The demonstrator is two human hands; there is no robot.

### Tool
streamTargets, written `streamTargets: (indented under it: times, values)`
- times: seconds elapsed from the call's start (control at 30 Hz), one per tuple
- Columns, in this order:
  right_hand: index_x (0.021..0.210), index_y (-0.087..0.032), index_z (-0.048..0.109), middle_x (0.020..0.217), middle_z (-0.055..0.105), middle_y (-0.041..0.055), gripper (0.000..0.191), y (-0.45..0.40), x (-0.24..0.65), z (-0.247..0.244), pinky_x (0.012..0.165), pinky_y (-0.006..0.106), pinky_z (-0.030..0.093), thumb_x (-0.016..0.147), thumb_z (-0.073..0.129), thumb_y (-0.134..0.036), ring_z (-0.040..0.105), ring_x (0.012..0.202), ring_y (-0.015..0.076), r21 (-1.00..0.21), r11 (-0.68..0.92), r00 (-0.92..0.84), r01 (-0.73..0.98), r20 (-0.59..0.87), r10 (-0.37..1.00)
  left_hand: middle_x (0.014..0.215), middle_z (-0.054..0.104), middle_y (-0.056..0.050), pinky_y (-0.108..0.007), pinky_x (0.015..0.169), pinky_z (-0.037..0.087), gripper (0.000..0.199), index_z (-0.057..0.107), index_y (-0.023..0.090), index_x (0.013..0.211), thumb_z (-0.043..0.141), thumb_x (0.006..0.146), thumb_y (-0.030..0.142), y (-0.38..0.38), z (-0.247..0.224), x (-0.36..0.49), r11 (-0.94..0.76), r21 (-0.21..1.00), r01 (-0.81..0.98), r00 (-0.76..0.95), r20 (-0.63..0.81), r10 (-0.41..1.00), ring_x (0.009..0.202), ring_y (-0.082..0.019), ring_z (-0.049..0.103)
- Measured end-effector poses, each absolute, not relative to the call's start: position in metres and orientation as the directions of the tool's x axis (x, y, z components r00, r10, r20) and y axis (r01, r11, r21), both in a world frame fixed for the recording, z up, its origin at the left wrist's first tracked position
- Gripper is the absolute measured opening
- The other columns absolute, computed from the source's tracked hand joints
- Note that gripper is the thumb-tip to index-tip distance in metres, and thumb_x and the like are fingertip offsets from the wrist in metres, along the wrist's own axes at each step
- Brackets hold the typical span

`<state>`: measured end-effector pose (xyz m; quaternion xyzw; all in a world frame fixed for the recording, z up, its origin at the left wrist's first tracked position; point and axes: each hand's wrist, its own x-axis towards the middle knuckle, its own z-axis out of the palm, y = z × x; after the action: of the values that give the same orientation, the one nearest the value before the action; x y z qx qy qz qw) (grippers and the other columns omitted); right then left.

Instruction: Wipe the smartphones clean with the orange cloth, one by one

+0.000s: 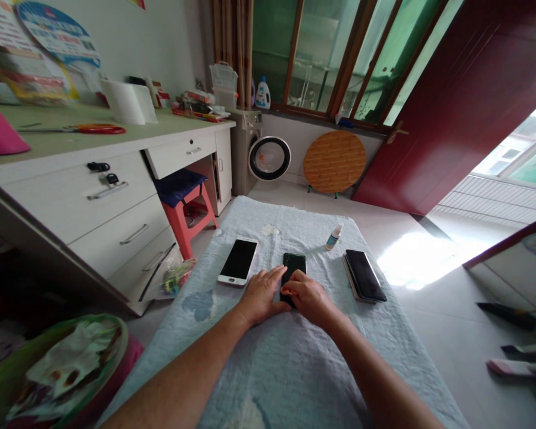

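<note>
A dark smartphone (pixel 297 260) lies face down on the cloth-covered table, its camera side up. My left hand (pixel 262 293) braces it along the left edge, fingers toward the upper part and thumb near the bottom end. Over the phone's lower half, my right hand (pixel 307 293) is closed with its fingertips pressed down on the back. Something small and orange-toned shows at those fingertips; I cannot make out what it is. To the left lies a white smartphone (pixel 238 261) with a black screen. On the right are a stacked pair of dark-screened devices (pixel 365 275) and a small spray bottle (pixel 333 237).
A light blue quilted cloth (pixel 268 369) covers the table. Left of it stand a white desk (pixel 89 205), a pink stool (pixel 185 223) and a full waste bin (pixel 120 351). Behind are a washing machine (pixel 245 137) with its door open and a round wooden board (pixel 335 159).
</note>
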<state>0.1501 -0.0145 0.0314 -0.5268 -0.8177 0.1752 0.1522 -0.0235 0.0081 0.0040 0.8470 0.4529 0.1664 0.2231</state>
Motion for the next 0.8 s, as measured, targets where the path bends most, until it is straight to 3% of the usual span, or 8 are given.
streamTargets:
  times: [0.17, 0.37, 0.6, 0.8]
  values:
    - [0.086, -0.025, 0.071, 0.092, 0.057, -0.0007, 0.018, -0.019, 0.151, 0.033, 0.065, 0.021, 0.035, 0.085, 0.056, -0.017, 0.052, 0.07, 0.0083, -0.442, 0.429, -0.468, 0.788, 0.022, 0.883, 0.149, 0.038, -0.012, -0.043, 0.112, 0.027, 0.083, 0.033, 0.016, 0.142, 0.068, 0.074, 0.047, 0.007, 0.007, -0.022, -0.476, 0.53, 0.702, 0.534, 0.051, 0.844, 0.134, -0.029, 0.039]
    - [0.083, -0.021, 0.069, 0.091, 0.055, 0.0017, 0.021, 0.017, 0.148, 0.033, 0.069, 0.019, 0.038, 0.089, 0.049, -0.019, 0.053, 0.074, 0.0095, -0.45, 0.359, -0.378, 0.818, 0.051, 0.924, 0.149, 0.036, -0.015, -0.047, 0.111, 0.026, 0.094, 0.023, 0.017, 0.146, 0.071, 0.072, 0.046, 0.006, 0.008, -0.023, -0.439, 0.536, 0.721, 0.511, 0.015, 0.859, 0.135, -0.033, 0.036]
    - [0.09, -0.02, 0.069, 0.096, 0.056, 0.0048, 0.028, 0.074, 0.146, 0.029, 0.073, 0.021, 0.038, 0.094, 0.042, -0.024, 0.055, 0.082, 0.0124, -0.307, 0.289, -0.291, 0.907, 0.04, 0.956, 0.148, 0.036, -0.016, -0.048, 0.106, 0.033, 0.106, 0.016, 0.022, 0.148, 0.077, 0.065, 0.047, 0.006, 0.006, -0.022, -0.43, 0.606, 0.669, 0.483, 0.084, 0.871, 0.13, -0.036, 0.041]
    - [0.096, -0.022, 0.069, 0.103, 0.055, 0.0054, 0.028, 0.09, 0.144, 0.033, 0.065, 0.023, 0.035, 0.092, 0.042, -0.023, 0.055, 0.077, 0.0127, -0.173, 0.334, -0.345, 0.927, -0.039, 0.938, 0.15, 0.029, -0.019, -0.049, 0.106, 0.033, 0.117, 0.006, 0.018, 0.148, 0.079, 0.061, 0.047, 0.008, 0.001, -0.023, -0.429, 0.636, 0.641, 0.478, 0.106, 0.872, 0.132, -0.036, 0.038]
